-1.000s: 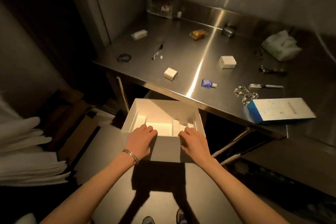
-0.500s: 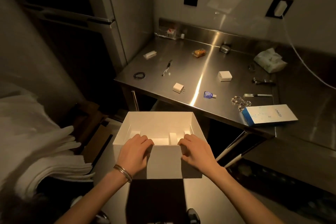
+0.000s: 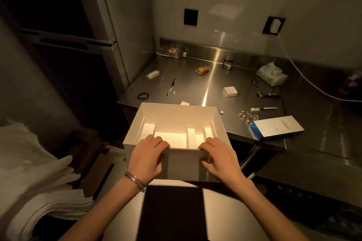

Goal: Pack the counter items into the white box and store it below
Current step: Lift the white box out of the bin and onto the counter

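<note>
An open white box (image 3: 177,115) with inner dividers hangs in the air in front of the steel counter (image 3: 195,84), its far edge level with the counter's front. My left hand (image 3: 147,157) and my right hand (image 3: 219,155) both grip its near wall, fingers hooked over the rim. On the counter lie a black bead bracelet (image 3: 143,95), a pen (image 3: 171,86), a white cube charger (image 3: 229,91), a pearl chain (image 3: 247,116), a blue-and-white carton (image 3: 277,127) and a thin marker (image 3: 263,108). The box hides part of a small white plug (image 3: 185,103) and a little bottle (image 3: 221,111).
A tall fridge (image 3: 94,45) stands left of the counter. A tissue pack (image 3: 271,73), an orange snack packet (image 3: 202,69), a small white case (image 3: 152,74) and a metal clip (image 3: 267,95) lie further back. Folded white cloth (image 3: 35,172) is stacked at my left. A cable (image 3: 305,80) hangs from the wall socket.
Both hands have lifted the white box from low under the counter up to counter height. It now covers the plug and the bottle near the counter's front edge.
</note>
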